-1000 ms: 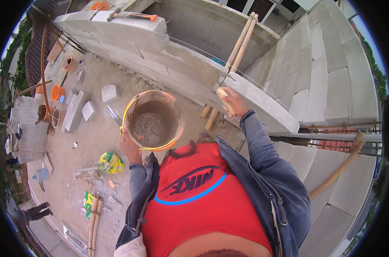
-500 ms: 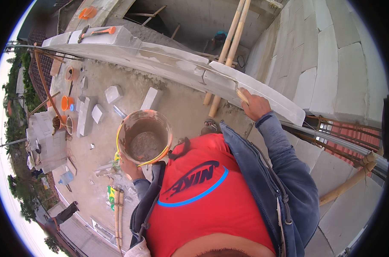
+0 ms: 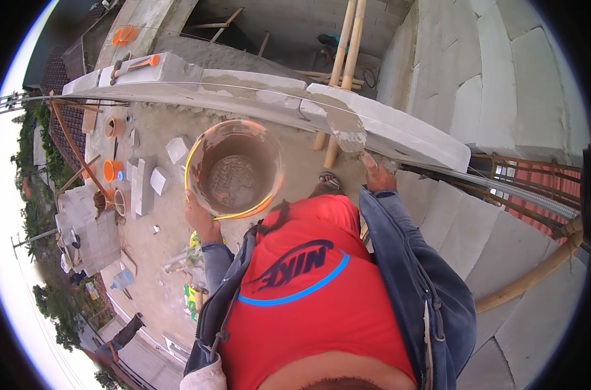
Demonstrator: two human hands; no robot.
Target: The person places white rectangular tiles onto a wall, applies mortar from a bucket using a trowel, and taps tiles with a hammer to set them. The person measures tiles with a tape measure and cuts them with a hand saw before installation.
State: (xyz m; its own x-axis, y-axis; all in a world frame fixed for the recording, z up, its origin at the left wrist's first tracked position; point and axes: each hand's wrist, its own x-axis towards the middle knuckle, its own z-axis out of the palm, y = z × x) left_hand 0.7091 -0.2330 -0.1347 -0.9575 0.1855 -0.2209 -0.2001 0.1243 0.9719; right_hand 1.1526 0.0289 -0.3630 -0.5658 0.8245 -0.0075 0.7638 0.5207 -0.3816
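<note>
My left hand (image 3: 202, 218) grips the near left rim of a round bucket (image 3: 274, 156) with a yellow handle, holding it tilted in front of me. Grey mortar (image 3: 232, 181) lies in the bottom of the bucket. On the right, my right hand (image 3: 378, 174) is closed round the handle of a trowel (image 3: 352, 138), most of the handle hidden by my fingers. The trowel's mortar-smeared blade is over the near side of a low pale block wall (image 3: 406, 127), beside a patch of wet mortar that it partly merges with.
A hammer (image 3: 139, 63) with an orange grip rests on the wall's left part. A string line runs along the wall. Bamboo poles (image 3: 347, 45) lean beyond it. Loose blocks (image 3: 142, 185) and orange buckets (image 3: 112, 170) stand on the floor at left. A person (image 3: 123, 335) is at far lower left.
My right hand has come down and nearer along the wall, turning the trowel so its flat blade shows. The bucket has risen closer and shifted right with my left hand.
</note>
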